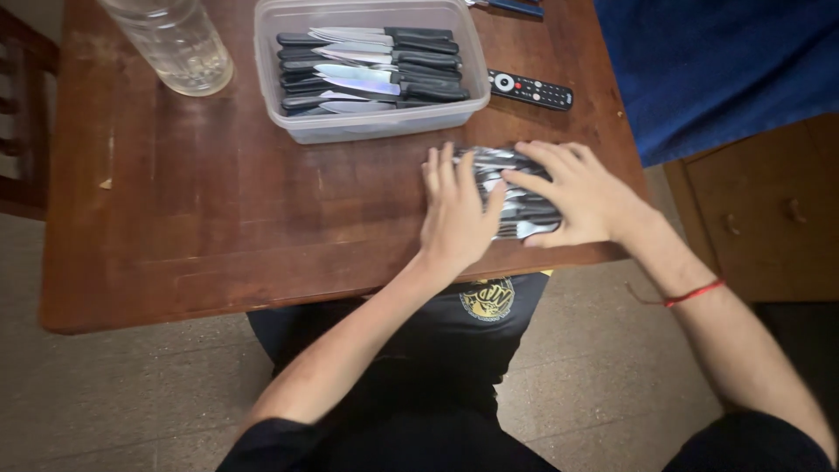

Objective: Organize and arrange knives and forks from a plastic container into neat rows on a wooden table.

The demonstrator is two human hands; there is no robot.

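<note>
A pile of forks at the near edge of the worktop is pressed between the left hand and right hand, fingers spread flat; gathering appears under way. Lifting next would call for an even squeeze. A tub of knives stands just behind.

Wooden table in a tiled room, seen from above.
Worn brown table fills centre; grey speckled floor near & below it. Dark wooden chair at far left. Blue cloth far right, over a light wood cabinet w/ knobs. Soft, even light.
</note>
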